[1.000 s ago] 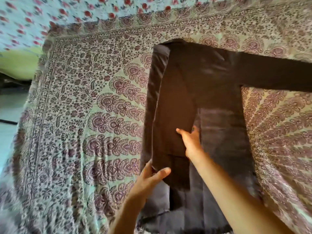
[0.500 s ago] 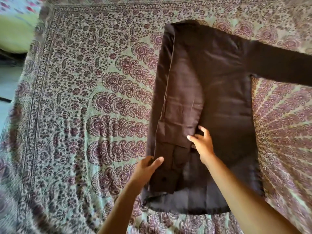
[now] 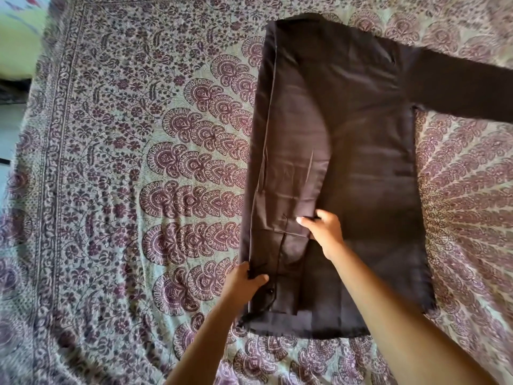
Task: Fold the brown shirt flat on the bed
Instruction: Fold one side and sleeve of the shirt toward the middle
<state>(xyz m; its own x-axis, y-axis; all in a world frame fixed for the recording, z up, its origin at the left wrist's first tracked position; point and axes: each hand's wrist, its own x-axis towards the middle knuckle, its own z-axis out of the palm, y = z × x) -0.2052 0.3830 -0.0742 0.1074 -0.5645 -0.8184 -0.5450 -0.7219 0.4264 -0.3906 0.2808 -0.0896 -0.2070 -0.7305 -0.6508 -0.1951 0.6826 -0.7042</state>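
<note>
The brown shirt (image 3: 361,151) lies flat on the bed, collar end far from me, hem near me. Its left side and left sleeve are folded in over the body as a long strip. The other sleeve (image 3: 466,90) stretches out to the right, past the frame edge. My left hand (image 3: 244,282) pinches the left folded edge near the hem. My right hand (image 3: 322,229) holds the inner edge of the folded sleeve strip, thumb on top of the cloth.
The bed is covered by a green sheet printed with maroon paisley and flowers (image 3: 138,190), with a patterned border at the left. Beyond the bed's left edge a strip of floor (image 3: 8,129) and a pale green surface (image 3: 19,37) show.
The folded sleeve strip has gone from lifted to lying flat on the shirt body. Both hands have slid down along it toward the hem. The camera has tilted downward.
</note>
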